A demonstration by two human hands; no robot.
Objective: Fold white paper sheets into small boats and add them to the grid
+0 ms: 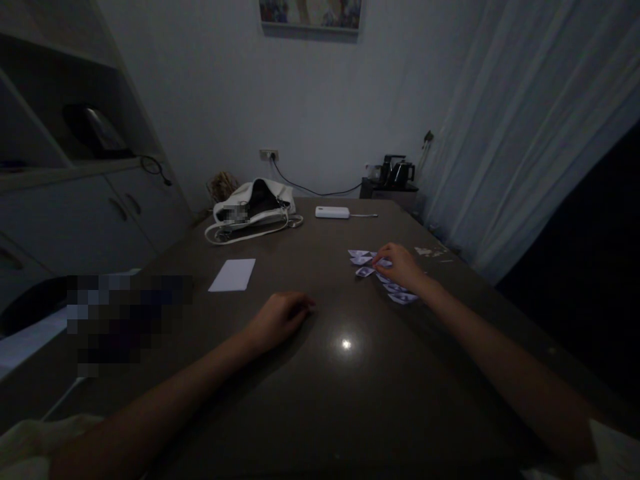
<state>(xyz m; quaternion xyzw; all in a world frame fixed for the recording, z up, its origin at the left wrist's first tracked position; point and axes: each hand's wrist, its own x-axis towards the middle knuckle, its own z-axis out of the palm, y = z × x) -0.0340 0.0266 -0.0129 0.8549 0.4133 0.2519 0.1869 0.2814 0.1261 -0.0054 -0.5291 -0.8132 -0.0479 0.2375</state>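
Observation:
Several small folded paper boats (401, 298) lie in a loose cluster on the right half of the dark table. My right hand (397, 263) reaches over them, thumb and fingers closed in a pinch at the edge of one paper boat (365, 272); the hand hides part of the cluster. My left hand (283, 321) rests on the tabletop nearer to me, its fingers loosely bent and apart from the thumb, with nothing seen in them. Ahead and to its left lies a flat stack of white paper (233, 275).
A white handbag (257, 208) sits at the table's far left, with a white power bank (333, 213) and short cable beside it. Paper scraps (431, 252) lie near the right edge. Behind the table, a black kettle (401, 173) stands on a small cabinet. A curtain hangs at right.

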